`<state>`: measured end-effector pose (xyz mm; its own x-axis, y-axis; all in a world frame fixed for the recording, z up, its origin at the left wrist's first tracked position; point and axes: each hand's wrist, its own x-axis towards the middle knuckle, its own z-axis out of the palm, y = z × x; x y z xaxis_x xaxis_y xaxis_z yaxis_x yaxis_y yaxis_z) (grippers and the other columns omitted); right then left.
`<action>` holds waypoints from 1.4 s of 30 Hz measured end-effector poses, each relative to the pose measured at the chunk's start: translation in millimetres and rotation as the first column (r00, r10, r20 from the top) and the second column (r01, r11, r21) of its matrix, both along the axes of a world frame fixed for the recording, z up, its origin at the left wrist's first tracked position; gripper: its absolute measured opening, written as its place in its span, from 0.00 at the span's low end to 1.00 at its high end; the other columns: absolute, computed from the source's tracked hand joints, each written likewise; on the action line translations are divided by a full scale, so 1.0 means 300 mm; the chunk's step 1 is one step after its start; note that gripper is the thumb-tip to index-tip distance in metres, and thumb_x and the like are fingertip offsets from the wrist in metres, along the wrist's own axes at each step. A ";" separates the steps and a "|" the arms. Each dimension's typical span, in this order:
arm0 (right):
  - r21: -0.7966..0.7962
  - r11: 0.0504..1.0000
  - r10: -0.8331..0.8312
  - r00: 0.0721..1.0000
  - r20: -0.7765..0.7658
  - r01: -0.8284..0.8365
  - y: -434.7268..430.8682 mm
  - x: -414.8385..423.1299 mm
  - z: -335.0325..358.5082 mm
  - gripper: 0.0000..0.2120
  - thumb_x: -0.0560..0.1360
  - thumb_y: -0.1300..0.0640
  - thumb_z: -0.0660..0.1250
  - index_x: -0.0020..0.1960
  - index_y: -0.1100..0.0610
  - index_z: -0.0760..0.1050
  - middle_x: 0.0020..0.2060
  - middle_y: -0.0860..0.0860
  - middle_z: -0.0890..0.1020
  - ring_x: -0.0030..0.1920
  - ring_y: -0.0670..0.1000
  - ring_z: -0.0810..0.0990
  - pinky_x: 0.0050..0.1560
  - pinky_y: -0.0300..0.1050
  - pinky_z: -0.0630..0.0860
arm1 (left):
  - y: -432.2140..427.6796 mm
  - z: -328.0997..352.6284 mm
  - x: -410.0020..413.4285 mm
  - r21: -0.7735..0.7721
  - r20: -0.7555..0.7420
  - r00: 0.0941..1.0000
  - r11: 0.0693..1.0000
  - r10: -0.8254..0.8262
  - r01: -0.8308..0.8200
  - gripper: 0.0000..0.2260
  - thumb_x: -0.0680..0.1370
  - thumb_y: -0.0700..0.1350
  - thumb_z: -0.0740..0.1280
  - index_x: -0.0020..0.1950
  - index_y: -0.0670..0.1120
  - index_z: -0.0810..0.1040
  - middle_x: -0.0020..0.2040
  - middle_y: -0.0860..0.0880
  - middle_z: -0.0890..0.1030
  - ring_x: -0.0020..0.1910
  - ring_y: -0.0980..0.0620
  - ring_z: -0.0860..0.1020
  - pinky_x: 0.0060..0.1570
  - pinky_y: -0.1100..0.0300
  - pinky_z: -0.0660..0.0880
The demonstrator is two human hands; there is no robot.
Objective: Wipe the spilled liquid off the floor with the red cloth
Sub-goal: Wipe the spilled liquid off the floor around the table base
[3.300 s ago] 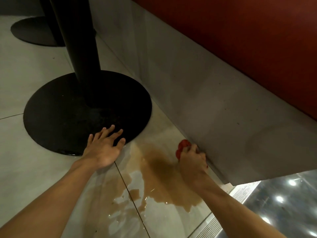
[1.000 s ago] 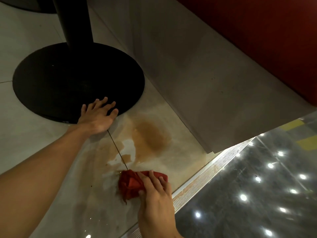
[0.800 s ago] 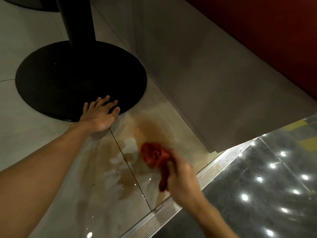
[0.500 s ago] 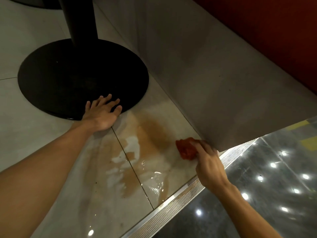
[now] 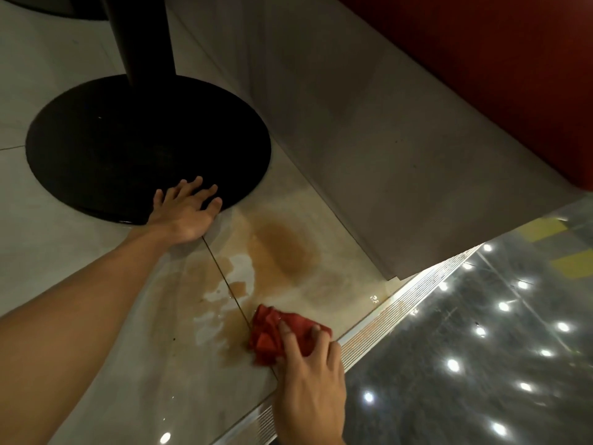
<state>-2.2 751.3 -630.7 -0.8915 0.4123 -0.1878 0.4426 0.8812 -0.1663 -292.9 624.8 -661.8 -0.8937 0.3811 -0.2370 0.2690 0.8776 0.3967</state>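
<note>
At far left, your left hand [image 5: 184, 213] lies flat with its grip spread wide, fingers on the rim of a black round pedestal base [image 5: 128, 146] and palm on the pale floor tile [image 5: 64, 252]. Toward the middle, the brown spilled liquid [image 5: 282, 248] smears across the tile. At its near edge your right hand [image 5: 311, 390] presses the bunched red cloth [image 5: 272, 332] to the floor, grip curled over it, just beside a ribbed metal threshold strip [image 5: 401, 313].

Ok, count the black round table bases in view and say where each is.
2. The near base lies mid-left, the left hand resting on its edge; a second base is cut off at the top-left corner. Others may be out of frame.
</note>
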 end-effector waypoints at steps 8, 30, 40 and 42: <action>-0.332 0.934 0.150 0.988 0.033 -0.130 0.014 -0.027 0.037 0.20 0.79 0.48 0.57 0.69 0.35 0.62 0.61 0.47 0.64 0.61 0.52 0.62 0.63 0.42 0.66 | -0.033 0.020 0.006 0.173 0.058 0.998 0.985 0.006 -0.016 0.21 0.82 0.56 0.52 0.76 0.54 0.62 0.79 0.51 0.55 0.78 0.49 0.49 0.75 0.48 0.44; -0.056 0.993 0.103 0.991 -0.091 -0.108 0.135 -0.790 -0.071 0.30 0.73 0.59 0.62 0.74 0.49 0.60 0.73 0.52 0.64 0.74 0.65 0.55 0.73 0.65 0.52 | -0.390 -0.019 0.290 -0.107 -0.038 0.928 0.921 0.372 -0.373 0.28 0.78 0.65 0.49 0.75 0.55 0.62 0.77 0.52 0.58 0.74 0.45 0.59 0.72 0.47 0.59; -0.096 0.928 0.337 0.922 -0.190 -0.359 -0.053 -0.654 -0.107 0.27 0.74 0.58 0.64 0.71 0.48 0.65 0.70 0.54 0.66 0.74 0.61 0.57 0.75 0.64 0.50 | -0.409 -0.035 0.292 -0.142 -0.049 0.942 0.931 0.333 -0.337 0.32 0.76 0.69 0.46 0.77 0.56 0.57 0.78 0.54 0.54 0.75 0.47 0.56 0.71 0.45 0.58; -0.138 0.892 0.400 0.894 -0.203 -0.430 -0.060 -0.650 -0.105 0.26 0.76 0.58 0.63 0.72 0.47 0.65 0.71 0.51 0.65 0.75 0.59 0.56 0.76 0.60 0.49 | -0.414 -0.042 0.294 -0.144 -0.056 0.942 0.931 0.332 -0.336 0.32 0.76 0.70 0.45 0.77 0.57 0.56 0.78 0.55 0.54 0.75 0.47 0.56 0.71 0.45 0.58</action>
<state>-197.3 733.2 -662.1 -0.9979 -0.0281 -0.0583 -0.0044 0.9280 -0.3725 -204.6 500.7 -674.3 -0.9708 0.0217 -0.2388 -0.0400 0.9673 0.2504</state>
